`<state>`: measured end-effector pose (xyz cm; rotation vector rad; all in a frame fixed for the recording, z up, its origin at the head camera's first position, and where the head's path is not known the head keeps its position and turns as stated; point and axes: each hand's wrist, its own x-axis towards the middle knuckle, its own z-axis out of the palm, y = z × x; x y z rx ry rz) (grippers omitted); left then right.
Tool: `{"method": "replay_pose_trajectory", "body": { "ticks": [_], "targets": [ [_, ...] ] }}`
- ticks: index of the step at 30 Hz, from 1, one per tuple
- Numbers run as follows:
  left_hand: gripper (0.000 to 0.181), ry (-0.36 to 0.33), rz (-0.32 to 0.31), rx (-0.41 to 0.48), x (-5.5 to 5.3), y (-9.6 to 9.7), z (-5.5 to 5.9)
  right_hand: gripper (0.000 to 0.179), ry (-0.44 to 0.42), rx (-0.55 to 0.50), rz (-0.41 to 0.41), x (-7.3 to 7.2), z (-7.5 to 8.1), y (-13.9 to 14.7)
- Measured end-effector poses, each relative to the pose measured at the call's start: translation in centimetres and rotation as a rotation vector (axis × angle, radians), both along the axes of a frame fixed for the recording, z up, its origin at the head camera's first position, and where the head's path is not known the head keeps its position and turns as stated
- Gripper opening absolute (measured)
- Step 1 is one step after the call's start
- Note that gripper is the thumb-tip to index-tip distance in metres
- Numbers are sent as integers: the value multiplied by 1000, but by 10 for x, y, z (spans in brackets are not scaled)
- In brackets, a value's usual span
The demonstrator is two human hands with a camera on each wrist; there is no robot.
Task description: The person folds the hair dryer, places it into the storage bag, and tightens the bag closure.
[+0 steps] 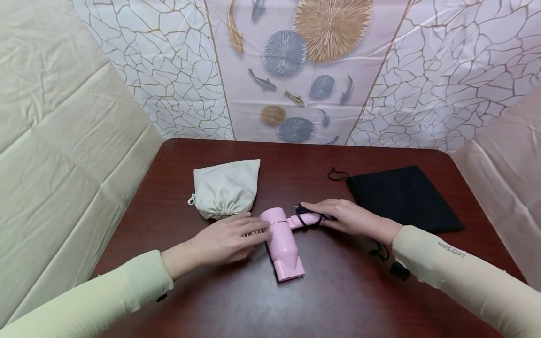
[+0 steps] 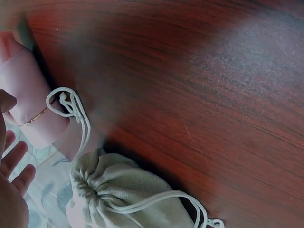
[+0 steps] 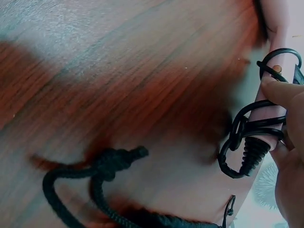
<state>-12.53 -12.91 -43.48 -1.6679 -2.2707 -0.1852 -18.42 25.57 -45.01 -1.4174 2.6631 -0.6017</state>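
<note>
A pink hair dryer (image 1: 282, 241) lies on the dark red table, its flat nozzle pointing toward the near edge. My right hand (image 1: 344, 216) grips its handle (image 3: 266, 115), which has a black cord (image 3: 236, 137) wound round it; the plug (image 1: 301, 209) shows beside the fingers. At the dryer's left side, my left hand (image 1: 230, 237) has its fingers loosely extended, fingertips right at the barrel and partly covering the lettering. In the left wrist view, the dryer's barrel (image 2: 26, 90) appears beyond the hand's spread fingers.
A cream drawstring pouch (image 1: 228, 185) sits behind my left hand, its white cord (image 2: 88, 123) looped out. A flat black drawstring bag (image 1: 403, 199) lies at the right, partly behind my right forearm. Fabric walls stand on the left, back and right of the table (image 1: 338, 300).
</note>
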Motion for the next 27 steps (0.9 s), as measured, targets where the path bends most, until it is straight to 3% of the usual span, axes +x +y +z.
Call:
{"method": "replay_pose_trajectory", "body": {
  "ticks": [7, 13, 27],
  "targets": [
    [51, -11, -22, -78, -1, 15, 3, 72, 38, 19, -2, 2, 3, 2],
    [57, 28, -49, -180, -6, 31, 8, 78, 77, 50, -69, 16, 15, 12],
    [64, 93, -115, -275, -18, 54, -1, 75, 152, -1, -101, 42, 29, 33]
  ]
}}
